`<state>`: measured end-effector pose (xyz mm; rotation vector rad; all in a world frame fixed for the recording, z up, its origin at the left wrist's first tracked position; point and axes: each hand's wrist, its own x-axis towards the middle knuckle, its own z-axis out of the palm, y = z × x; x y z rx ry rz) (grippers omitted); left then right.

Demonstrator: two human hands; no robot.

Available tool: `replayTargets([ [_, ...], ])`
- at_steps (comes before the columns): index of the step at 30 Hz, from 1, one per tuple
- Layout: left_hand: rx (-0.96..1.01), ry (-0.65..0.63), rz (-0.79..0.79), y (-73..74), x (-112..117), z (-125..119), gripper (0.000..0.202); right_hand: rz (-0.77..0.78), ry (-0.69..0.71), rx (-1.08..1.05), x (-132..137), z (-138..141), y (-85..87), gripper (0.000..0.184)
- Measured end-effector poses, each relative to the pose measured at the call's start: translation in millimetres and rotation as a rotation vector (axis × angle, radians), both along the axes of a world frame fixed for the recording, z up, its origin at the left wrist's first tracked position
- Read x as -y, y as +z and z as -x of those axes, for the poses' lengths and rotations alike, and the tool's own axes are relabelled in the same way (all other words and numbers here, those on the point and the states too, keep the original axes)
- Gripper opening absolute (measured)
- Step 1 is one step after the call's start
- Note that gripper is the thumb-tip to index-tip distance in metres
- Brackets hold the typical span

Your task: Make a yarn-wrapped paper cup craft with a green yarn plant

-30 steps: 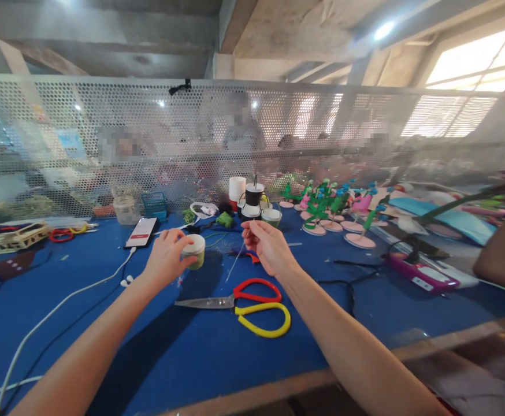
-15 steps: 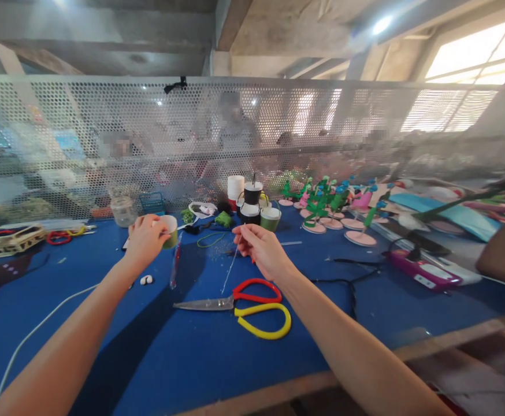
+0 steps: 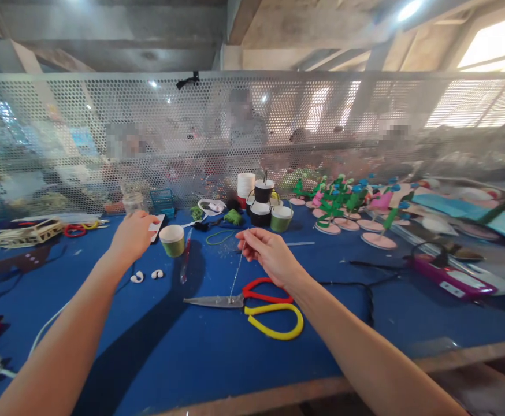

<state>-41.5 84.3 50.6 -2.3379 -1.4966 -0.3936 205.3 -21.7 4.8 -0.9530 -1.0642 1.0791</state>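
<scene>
My left hand (image 3: 132,236) hovers over a phone (image 3: 158,226) lying on the blue table (image 3: 200,352), fingers loosely curved and holding nothing. Just to its right stands a small green cup with a white rim (image 3: 172,240), free of the hand. My right hand (image 3: 270,252) is raised over the middle of the table and pinches a thin wire (image 3: 237,273) that hangs down toward the scissors (image 3: 252,303). These lie flat with red and yellow handles and their blades pointing left.
Two white earbuds (image 3: 147,275) and a clear tube (image 3: 186,257) lie near the cup. Black, white and green cups (image 3: 264,203) stand at the back, foam flowers on pink bases (image 3: 348,211) to the right. A perforated screen (image 3: 192,133) closes the far side. A purple device (image 3: 449,278) and black cable (image 3: 367,289) lie right.
My left hand lifted the green cup from the table's middle, carried it left and back, set it down and let go. The right hand kept its pinch on the wire.
</scene>
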Motion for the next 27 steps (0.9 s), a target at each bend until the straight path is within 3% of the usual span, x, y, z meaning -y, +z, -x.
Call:
replayTargets([
  [5, -0.009, -0.017, 0.075, -7.4, 0, -10, 0.021, 0.015, 0.033, 0.028, 1, 2, -1.3, 0.023],
  [7, 0.046, -0.064, 0.1, -12.3, 7, -24, 0.017, 0.015, 0.03, 0.032, 0, 3, -2.3, 0.023],
  [8, 0.193, -0.15, 0.164, -14.6, 13, -33, 0.018, 0.017, 0.032, 0.04, 0, 4, -3.1, 0.023],
  [9, 0.379, -0.246, 0.287, -17.1, 22, -43, 0.021, 0.019, 0.039, 0.055, 0, 6, -4.1, 0.023],
  [11, 0.744, -0.413, 0.707, -22.8, 43, -64, 0.031, 0.005, 0.068, 0.112, 1, 11, -6.7, 0.022],
  [13, 0.929, -0.531, 1.126, -29.6, 64, -83, 0.034, -0.047, 0.094, 0.224, 2, 15, -9.4, 0.02],
  [14, 0.97, -0.531, 1.22, -32.9, 71, -89, 0.033, -0.088, 0.088, 0.311, 1, 15, -10.2, 0.019],
  [16, 0.972, -0.435, 1.211, -37.7, 78, -95, 0.033, -0.156, 0.022, 0.528, -3, 10, -9.1, 0.019],
  [18, 0.871, -0.349, 1.027, -38.3, 73, -94, 0.031, -0.15, -0.106, 0.752, -13, -3, -3.4, 0.022],
  [20, 0.64, -0.303, 0.767, -35.3, 58, -89, 0.029, -0.067, -0.233, 0.924, -28, -19, 5.7, 0.03],
  [22, 0.283, -0.228, 0.522, -32.0, 39, -88, 0.023, -0.027, -0.318, 1.086, -46, -32, 15.0, 0.03],
  [27, 0.1, -0.104, 0.45, -39.2, -8, -112, 0.016, 0.071, -0.288, 1.272, -80, -42, 22.1, 0.022],
])
